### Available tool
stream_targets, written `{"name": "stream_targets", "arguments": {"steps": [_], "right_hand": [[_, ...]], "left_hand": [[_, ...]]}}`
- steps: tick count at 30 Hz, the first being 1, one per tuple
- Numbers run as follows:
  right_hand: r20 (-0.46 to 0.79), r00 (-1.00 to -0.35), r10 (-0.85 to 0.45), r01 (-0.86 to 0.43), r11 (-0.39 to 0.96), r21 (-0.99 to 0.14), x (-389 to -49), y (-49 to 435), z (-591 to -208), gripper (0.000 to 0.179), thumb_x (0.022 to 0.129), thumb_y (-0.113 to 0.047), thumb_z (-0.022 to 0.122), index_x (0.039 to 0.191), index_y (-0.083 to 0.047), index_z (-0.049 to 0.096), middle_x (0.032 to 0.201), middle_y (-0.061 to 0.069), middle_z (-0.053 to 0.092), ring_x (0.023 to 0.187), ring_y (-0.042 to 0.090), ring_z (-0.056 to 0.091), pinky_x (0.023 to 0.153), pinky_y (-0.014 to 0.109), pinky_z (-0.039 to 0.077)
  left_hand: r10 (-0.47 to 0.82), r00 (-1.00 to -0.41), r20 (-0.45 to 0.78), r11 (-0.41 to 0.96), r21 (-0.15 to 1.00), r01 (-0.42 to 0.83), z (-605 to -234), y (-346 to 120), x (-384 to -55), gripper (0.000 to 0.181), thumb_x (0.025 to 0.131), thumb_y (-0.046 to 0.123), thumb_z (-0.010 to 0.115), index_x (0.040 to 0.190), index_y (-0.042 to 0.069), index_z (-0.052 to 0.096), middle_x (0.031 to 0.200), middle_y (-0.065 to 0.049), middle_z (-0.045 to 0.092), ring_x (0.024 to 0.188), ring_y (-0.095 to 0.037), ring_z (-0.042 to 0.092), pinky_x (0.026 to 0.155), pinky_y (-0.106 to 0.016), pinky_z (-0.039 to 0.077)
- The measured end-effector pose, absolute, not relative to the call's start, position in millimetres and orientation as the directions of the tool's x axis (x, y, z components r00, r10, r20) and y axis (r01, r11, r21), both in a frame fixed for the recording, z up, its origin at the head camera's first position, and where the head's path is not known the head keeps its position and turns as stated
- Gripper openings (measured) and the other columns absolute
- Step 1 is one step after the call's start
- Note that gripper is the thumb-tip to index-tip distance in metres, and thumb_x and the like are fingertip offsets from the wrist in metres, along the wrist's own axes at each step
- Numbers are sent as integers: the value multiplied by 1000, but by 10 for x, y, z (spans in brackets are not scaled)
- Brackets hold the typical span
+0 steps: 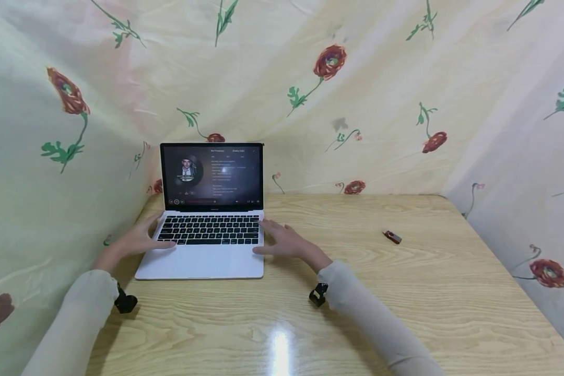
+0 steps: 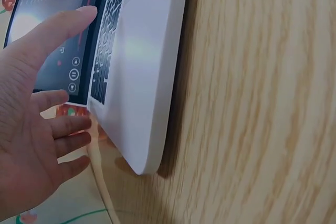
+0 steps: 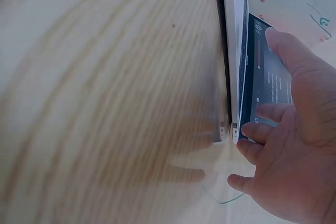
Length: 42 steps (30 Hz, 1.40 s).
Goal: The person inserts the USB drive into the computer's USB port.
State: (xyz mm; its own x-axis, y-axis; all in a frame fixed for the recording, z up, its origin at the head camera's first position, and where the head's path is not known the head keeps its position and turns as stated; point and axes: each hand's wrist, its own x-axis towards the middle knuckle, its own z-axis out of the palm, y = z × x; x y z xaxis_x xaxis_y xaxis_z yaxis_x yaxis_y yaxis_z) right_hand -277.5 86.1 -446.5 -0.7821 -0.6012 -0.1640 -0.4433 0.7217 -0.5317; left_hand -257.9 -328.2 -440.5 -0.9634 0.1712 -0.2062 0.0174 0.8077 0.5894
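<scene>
hands [image 1: 133, 241] [image 1: 286, 244] flank a laptop [image 1: 210, 230]; only the head view shows the usb stick [image 1: 392, 237]

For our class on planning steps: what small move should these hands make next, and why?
Probably bring the left hand and right hand inward against the sides of the laptop: they flank it with fingers spread, and neither appears to grip it.

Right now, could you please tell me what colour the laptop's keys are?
The keys are black; they show best in the head view.
</scene>
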Motion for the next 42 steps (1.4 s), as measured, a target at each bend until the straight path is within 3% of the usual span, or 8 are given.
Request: {"name": "stream_targets", "arguments": {"steps": [19, 35, 42], "right_hand": [[-220, -788, -575, -429, 769, -474, -2702, 815, -4448, 89, 96, -54, 64, 162, -9, 25, 171, 12, 16, 159, 28, 16, 128, 59, 15], [-232, -793, -564, -429, 787, -444, -2705, 789, -4459, 86, 97, -51, 64, 161, -8, 29, 169, 14, 22, 159, 31, 19, 129, 57, 17], [-226, -792, -567, -438, 785, -438, -2713, 801, -4443, 86, 95, -49, 68, 160, -6, 31, 169, 16, 23, 157, 33, 23, 129, 49, 23]], "left_hand": [[182, -929, -322, 859, 512, -9, -4415, -3340, -2522, 121, 83, 57, 79, 157, -13, 14, 159, -42, 17, 146, -60, 21, 117, -71, 27], [188, -935, -302, 877, 481, 21, -4444, -3344, -2504, 118, 82, 55, 80, 157, -12, 17, 159, -41, 19, 146, -59, 22, 117, -70, 27], [170, -941, -291, 891, 454, 21, -4430, -3298, -2501, 117, 80, 58, 81, 157, -9, 23, 159, -39, 23, 146, -58, 26, 116, -70, 30]]}}
